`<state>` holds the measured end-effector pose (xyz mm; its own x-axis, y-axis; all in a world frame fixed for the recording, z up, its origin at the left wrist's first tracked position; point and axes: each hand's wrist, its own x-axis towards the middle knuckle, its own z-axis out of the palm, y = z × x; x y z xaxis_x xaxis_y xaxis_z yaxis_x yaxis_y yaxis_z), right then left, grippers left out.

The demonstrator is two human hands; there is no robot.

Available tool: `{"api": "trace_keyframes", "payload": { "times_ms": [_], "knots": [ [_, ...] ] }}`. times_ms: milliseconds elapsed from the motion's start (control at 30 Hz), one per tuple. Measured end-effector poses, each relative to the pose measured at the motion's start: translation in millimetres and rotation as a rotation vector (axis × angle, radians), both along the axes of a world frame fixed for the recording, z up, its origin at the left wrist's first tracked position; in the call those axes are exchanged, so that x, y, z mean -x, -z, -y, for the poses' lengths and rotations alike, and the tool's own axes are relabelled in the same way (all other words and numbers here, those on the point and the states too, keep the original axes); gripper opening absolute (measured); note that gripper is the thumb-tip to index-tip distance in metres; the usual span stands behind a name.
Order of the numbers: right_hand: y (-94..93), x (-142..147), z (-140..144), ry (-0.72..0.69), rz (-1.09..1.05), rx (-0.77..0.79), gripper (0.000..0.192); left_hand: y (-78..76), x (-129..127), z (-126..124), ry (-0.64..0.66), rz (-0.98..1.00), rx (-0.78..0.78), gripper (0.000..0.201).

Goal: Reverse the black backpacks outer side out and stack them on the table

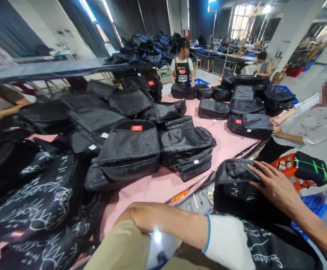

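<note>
A black backpack [233, 193] with white printed drawings stands upright close to me at the lower right. My right hand [273, 183] is bare and rests on its top edge, the fingers stretched out and spread. Below it is a black panel [281, 245] with white lettering, including "Success"; whether it belongs to the same bag I cannot tell. My left hand [231, 242] wears a white glove with a blue cuff and lies against this lettered panel. Its fingers are hidden, so its grip does not show.
Several black backpacks [129, 150] lie on the pink-topped table [140, 193], with printed ones [39, 202] at left. Co-workers stand at the far end [183, 67] and right side [306, 120]. An orange stool [290, 165] with a black cover stands at right.
</note>
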<state>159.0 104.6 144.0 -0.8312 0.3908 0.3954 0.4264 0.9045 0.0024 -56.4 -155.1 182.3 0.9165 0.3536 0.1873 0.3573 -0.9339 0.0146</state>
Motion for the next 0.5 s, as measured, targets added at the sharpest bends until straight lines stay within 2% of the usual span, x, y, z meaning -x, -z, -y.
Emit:
{"api": "trace_keyframes", "payload": {
  "times_ms": [33,133,200,267,300,400,433,500],
  "knots": [
    [9.6,-12.5,-7.6,0.077,-0.029,-0.039,0.060,8.5,0.9,4.6,0.004,-0.007,-0.002,0.032],
    [29.1,-56.1,-28.6,0.431,-0.115,-0.074,0.079,35.5,7.8,18.7,-0.044,-0.035,-0.016,0.029],
    [36.0,-80.3,-27.8,0.595,-0.167,-0.054,0.085,50.2,14.6,23.7,-0.113,-0.024,-0.012,0.024],
    [41.1,-92.3,-10.1,0.627,-0.202,-0.052,0.080,58.4,23.1,21.0,-0.168,0.004,0.055,0.010],
    [43.8,-93.4,3.8,0.618,-0.206,-0.066,0.075,59.7,27.7,16.0,-0.153,0.027,0.145,0.008],
    [52.8,-84.3,54.0,0.589,-0.188,-0.093,0.058,56.9,39.3,-14.9,-0.046,0.179,0.561,0.030],
    [55.3,-80.4,70.6,0.584,-0.191,-0.082,0.053,56.4,40.3,-29.5,-0.089,0.269,0.640,0.033],
    [57.8,-75.9,99.4,0.600,-0.225,-0.049,0.045,61.6,34.8,-61.3,-0.353,0.449,0.620,0.054]
  ]
}}
